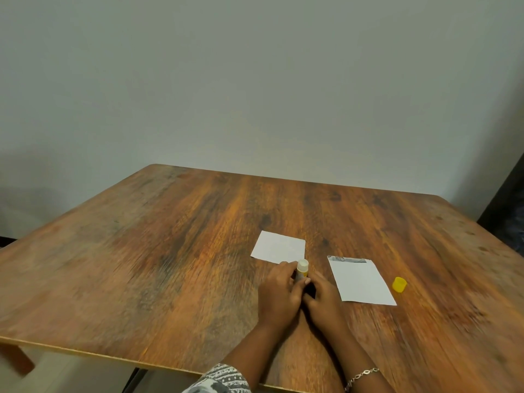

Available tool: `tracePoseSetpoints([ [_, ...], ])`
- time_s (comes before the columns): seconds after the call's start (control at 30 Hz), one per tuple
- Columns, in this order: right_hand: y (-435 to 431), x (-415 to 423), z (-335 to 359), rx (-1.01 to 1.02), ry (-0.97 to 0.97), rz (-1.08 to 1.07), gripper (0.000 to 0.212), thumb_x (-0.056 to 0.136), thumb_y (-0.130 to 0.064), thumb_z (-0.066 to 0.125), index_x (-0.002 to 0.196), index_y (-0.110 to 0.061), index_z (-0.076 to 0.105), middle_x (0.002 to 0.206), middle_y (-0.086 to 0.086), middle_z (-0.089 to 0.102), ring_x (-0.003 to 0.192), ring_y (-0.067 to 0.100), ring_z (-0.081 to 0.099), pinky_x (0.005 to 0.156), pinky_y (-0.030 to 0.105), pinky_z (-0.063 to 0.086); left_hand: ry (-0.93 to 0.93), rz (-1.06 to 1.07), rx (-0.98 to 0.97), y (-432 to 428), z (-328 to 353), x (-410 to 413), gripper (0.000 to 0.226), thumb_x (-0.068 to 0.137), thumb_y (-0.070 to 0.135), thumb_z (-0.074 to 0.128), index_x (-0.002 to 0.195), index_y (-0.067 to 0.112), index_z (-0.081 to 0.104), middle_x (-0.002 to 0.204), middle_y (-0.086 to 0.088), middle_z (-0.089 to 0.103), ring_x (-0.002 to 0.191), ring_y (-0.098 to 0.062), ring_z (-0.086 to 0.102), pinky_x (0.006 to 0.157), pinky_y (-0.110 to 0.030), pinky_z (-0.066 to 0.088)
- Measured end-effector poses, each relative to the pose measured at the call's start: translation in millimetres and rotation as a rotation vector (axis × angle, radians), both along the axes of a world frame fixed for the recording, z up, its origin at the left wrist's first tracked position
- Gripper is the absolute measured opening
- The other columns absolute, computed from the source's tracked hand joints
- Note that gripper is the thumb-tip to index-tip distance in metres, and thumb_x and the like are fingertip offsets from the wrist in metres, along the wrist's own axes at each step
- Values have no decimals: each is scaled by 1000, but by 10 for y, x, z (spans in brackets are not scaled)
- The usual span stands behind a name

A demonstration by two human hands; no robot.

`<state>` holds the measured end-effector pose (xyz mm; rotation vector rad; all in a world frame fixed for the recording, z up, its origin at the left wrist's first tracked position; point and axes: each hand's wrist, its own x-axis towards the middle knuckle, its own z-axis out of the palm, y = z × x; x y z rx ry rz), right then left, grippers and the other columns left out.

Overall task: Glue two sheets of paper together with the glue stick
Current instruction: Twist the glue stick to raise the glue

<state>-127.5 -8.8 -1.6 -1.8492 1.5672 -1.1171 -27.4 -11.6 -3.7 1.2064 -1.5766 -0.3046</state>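
Left hand (279,293) and right hand (323,300) both gripping glue stick (302,268); upright, uncapped tip pointing up

Both forearms come in from the near side and converge, so that the left hand (279,290) and the right hand (323,296) touch, backs facing up. The left hand's fingers curl round the upright glue stick (302,268) just below its tip. The right hand's fingers curl round its lower part (mostly hidden between the hands).
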Motion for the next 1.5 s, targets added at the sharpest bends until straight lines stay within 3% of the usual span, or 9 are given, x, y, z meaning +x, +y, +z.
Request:
tracePoseSetpoints([
  [0.27, -36, 22, -47, -41, 77, -26, 23, 85, -9, 58, 104, -22, 60, 94, -6, 62, 81, 6, 57, 68, 21, 49, -33, 25, -15, -3, 1, 6, 23, 79, 25, 62, 98, 14, 66, 92, 0, 70, 79, -13, 62, 65, -18, 43],
  [0.4, -8, -10, 0, -30, 5, 21, 27, 84, -2, 57, 104, -20, 62, 93, -9, 62, 83, 0, 57, 67, 7, 43, -57, 22, -27, -8, -4, 7, 20, 82, 23, 59, 99, 13, 64, 91, -1, 68, 78, -13, 60, 65, -12, 38],
  [0.53, -21, 29, -23, -15, 46, 36, 25, 87, -14, 58, 110, -23, 59, 99, -10, 63, 83, 1, 57, 70, 12, 45, -23, 44, -5, -5, -4, 15, 26, 82, 27, 57, 102, 13, 64, 94, -1, 68, 81, -14, 61, 67, -22, 45],
  [0.77, -13, -18, -23, -12, -13, 27, 24, 85, -5, 57, 103, -21, 62, 91, -10, 64, 83, 4, 60, 65, 6, 45, -102, 28, -26, 26, 18, -3, 21, 83, 25, 57, 98, 12, 64, 89, -2, 68, 77, -13, 60, 64, -4, 29],
  [0.97, 10, 20, 30, -15, -34, 21, 24, 86, -13, 60, 107, -24, 58, 90, -19, 57, 79, -3, 56, 62, -1, 42, -109, 16, -36, 15, 13, 2, 29, 84, 35, 51, 100, 15, 64, 90, 0, 69, 77, -13, 61, 63, -13, 39],
  [1.07, -12, 11, 8, -12, -57, -10, 18, 84, -12, 62, 99, -21, 62, 87, -13, 63, 78, 3, 59, 62, 7, 45, -134, 2, -51, 21, 1, -5, 34, 84, 39, 44, 101, 15, 63, 90, 0, 69, 77, -12, 62, 63, -19, 45],
  [1.2, -31, -37, -44, 35, -58, -2, 24, 82, -9, 62, 104, -19, 65, 95, -2, 71, 86, 11, 64, 77, 28, 55, -124, 15, -52, 18, -8, -16, 33, 85, 38, 43, 99, 15, 62, 89, 0, 68, 76, -12, 61, 62, -18, 45],
  [1.33, -12, 2, 1, -4, -1, 26, 25, 85, -12, 60, 108, -23, 59, 94, -17, 59, 82, 0, 58, 67, 7, 45, -83, 41, -37, 10, 10, 5, 24, 85, 32, 54, 100, 16, 64, 90, 2, 69, 77, -7, 60, 65, -10, 40],
  [1.5, -17, -18, -4, -7, -29, 4, 26, 83, -9, 62, 99, -29, 61, 88, -17, 63, 82, 3, 61, 69, 11, 45, -114, 27, -29, 31, 22, 1, 23, 84, 27, 54, 100, 14, 64, 89, -1, 69, 77, -7, 60, 65, -4, 34],
])
